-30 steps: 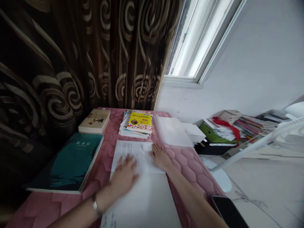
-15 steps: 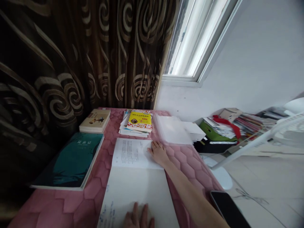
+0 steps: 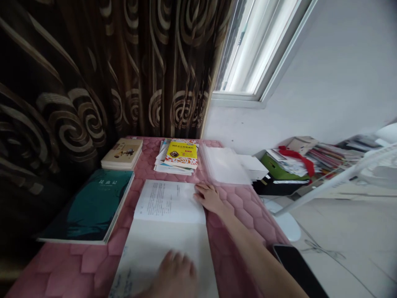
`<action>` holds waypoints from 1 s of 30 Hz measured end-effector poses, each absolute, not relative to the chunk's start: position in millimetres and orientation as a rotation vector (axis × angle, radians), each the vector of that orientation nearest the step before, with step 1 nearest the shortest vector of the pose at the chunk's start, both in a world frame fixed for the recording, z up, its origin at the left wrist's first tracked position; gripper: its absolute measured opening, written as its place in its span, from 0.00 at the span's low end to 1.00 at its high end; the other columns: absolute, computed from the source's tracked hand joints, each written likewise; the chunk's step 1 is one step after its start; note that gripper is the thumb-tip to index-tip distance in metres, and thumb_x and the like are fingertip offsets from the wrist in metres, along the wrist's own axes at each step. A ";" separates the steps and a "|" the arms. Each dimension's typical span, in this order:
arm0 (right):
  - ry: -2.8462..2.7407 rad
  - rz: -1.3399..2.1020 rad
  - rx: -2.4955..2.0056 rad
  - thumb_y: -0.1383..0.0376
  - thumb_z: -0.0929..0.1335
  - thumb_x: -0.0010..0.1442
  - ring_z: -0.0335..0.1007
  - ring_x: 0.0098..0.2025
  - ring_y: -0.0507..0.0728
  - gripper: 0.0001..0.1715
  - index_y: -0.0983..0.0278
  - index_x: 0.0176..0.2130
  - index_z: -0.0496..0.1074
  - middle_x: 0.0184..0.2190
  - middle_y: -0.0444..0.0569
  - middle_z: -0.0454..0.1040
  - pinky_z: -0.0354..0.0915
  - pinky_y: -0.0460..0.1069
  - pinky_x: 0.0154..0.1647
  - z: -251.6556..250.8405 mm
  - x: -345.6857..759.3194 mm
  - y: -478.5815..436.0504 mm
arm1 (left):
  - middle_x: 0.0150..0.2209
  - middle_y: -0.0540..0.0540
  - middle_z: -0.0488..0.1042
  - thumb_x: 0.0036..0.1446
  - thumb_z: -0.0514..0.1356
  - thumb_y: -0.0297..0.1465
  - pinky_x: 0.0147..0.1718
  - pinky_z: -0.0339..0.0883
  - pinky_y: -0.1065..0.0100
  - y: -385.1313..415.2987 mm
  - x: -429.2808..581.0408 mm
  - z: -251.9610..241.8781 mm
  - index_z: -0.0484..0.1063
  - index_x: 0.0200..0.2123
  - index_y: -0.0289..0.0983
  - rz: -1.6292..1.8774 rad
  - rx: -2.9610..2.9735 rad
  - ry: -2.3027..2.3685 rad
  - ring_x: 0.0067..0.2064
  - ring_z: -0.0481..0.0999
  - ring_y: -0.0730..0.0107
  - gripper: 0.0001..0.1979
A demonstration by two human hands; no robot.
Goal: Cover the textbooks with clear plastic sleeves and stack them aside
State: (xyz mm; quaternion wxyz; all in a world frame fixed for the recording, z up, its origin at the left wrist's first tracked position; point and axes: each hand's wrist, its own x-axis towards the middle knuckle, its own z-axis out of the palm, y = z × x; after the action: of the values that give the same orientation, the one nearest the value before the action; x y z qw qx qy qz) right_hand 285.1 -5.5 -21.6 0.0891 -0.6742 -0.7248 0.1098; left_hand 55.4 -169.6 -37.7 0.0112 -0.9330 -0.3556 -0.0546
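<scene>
A large white paper (image 3: pixel 169 231) lies folded on the pink quilted table cover (image 3: pixel 242 207), its far half printed with text. My right hand (image 3: pixel 209 198) rests flat, fingers stretched out, on the right edge of the printed half. My left hand (image 3: pixel 176 273) lies on the near blank half at the bottom of the view, blurred, fingers pointing forward and spread.
A teal book (image 3: pixel 89 207) lies left of the paper, a beige book (image 3: pixel 123 153) behind it. A stack with a yellow cover (image 3: pixel 180 155) and white sheets (image 3: pixel 225 165) sit at the back. A black phone (image 3: pixel 297 271) lies near right. Cluttered papers (image 3: pixel 297 163) stand off the table.
My left hand slid from the printed half back toward me onto the blank near half. The paper shifted slightly left. My right hand stayed on the paper's right edge.
</scene>
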 end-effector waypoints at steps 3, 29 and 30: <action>-2.148 0.366 -1.928 0.56 0.66 0.61 0.54 0.64 0.61 0.29 0.58 0.60 0.67 0.63 0.49 0.64 0.52 0.58 0.61 -24.8 294.7 -1.3 | 0.65 0.35 0.61 0.62 0.57 0.39 0.63 0.50 0.44 -100.9 99.6 -7.9 0.63 0.62 0.35 -0.169 -2.922 -1.376 0.66 0.58 0.49 0.28; -1.807 0.377 -2.376 0.53 0.69 0.59 0.75 0.45 0.64 0.19 0.66 0.42 0.77 0.41 0.59 0.78 0.65 0.52 0.40 -4.5 276.0 25.9 | 0.70 0.35 0.47 0.61 0.52 0.49 0.64 0.34 0.39 -53.9 124.2 -19.4 0.62 0.64 0.42 -0.367 -3.027 -1.671 0.70 0.42 0.42 0.31; -1.781 0.362 -2.396 0.54 0.68 0.61 0.74 0.45 0.64 0.21 0.67 0.44 0.76 0.43 0.61 0.78 0.65 0.53 0.40 -3.6 272.9 34.0 | 0.70 0.36 0.47 0.61 0.52 0.49 0.64 0.34 0.39 -53.8 124.3 -20.7 0.62 0.63 0.43 -0.371 -3.019 -1.675 0.70 0.42 0.42 0.31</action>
State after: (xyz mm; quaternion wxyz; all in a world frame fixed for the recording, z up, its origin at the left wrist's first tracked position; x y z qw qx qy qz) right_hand 272.9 34.0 -3.6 0.0671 -0.7950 -0.5908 0.1202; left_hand 124.3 -53.8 -20.7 -0.1647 -0.8576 -0.4757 -0.1054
